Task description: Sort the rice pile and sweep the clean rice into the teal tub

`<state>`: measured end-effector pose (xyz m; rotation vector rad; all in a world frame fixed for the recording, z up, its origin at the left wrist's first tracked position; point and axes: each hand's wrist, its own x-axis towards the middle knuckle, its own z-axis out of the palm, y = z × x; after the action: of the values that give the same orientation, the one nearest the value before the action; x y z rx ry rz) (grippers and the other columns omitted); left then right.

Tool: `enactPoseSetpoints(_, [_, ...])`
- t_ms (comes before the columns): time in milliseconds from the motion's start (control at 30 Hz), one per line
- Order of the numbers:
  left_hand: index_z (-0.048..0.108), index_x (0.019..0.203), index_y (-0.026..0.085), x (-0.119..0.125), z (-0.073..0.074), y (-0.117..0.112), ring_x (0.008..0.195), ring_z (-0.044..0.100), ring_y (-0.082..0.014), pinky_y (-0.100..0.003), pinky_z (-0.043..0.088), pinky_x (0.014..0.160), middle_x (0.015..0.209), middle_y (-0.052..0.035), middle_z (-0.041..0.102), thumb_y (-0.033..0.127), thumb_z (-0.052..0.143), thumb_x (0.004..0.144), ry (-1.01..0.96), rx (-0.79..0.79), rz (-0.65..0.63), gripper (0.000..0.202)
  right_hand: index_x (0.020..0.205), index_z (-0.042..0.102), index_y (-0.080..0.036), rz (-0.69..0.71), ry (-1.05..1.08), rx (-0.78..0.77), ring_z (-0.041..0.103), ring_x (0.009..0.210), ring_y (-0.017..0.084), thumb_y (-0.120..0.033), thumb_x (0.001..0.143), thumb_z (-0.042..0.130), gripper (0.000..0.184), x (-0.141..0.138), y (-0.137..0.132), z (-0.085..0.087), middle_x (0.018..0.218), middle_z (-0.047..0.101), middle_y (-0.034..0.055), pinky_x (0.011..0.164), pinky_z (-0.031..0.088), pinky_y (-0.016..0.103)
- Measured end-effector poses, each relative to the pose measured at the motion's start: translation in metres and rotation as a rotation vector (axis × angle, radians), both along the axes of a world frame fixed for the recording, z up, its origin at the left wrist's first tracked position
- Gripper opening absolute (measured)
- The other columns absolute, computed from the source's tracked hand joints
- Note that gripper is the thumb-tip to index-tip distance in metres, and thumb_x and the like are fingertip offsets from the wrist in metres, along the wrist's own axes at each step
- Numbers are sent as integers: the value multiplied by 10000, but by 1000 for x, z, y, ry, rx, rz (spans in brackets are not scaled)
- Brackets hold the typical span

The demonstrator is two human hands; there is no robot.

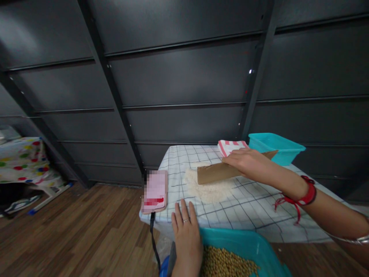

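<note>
My right hand (245, 161) grips a strip of brown cardboard (215, 174) from above. The strip stands on its long edge in a spread pile of white grains (211, 194) that looks like rice. My left hand (187, 234) lies open at the near table edge, fingers stretched forward, with a ring on one finger. Beside it, a teal plastic tub (245, 236) sits below the table edge, with yellow-brown beans (227, 263) inside. The checked white cloth (178, 163) under the pile covers the table.
A pink phone case or wallet (157, 188) lies at the left edge, a dark strap (153, 234) hanging from it. At the back are a red-and-white striped cloth (227, 145) and another teal tub (273, 146). A dark panelled wall (184, 77) rises behind.
</note>
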<state>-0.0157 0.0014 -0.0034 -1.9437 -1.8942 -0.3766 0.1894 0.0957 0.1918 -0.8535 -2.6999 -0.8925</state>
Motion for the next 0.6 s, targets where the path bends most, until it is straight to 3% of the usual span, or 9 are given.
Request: enactPoseSetpoints(600, [541, 1260, 137, 4, -5, 2, 1258, 431, -364, -547, 379, 1008, 1362, -200, 488, 151, 584, 743, -61, 47, 29, 519, 900, 619, -176, 19, 14, -24, 618, 780, 187, 13, 726, 494, 286, -5, -10, 0, 820, 673, 57, 696, 443, 310])
